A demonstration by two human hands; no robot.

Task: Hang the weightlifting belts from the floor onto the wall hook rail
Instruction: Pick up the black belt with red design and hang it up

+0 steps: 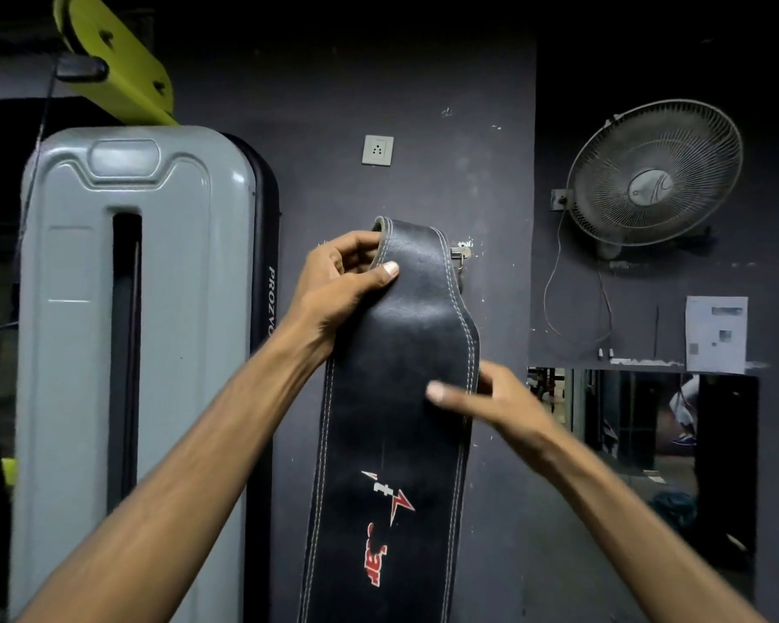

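A black leather weightlifting belt (392,397) with white stitching and a red-and-white logo hangs down the dark wall, its top folded over near a small metal hook (462,256). My left hand (342,281) pinches the belt's upper left edge, thumb on the front. Lower down, my right hand (491,397) grips the belt's right edge, thumb across the front and fingers behind it. Whether the belt rests on the hook is hidden by the belt itself.
A grey weight-stack cover (131,353) stands close on the left, with a yellow-green bracket (113,60) above it. On the wall are a socket (377,150), a fan (653,173) with its cord, a paper notice (716,335) and a mirror (639,442).
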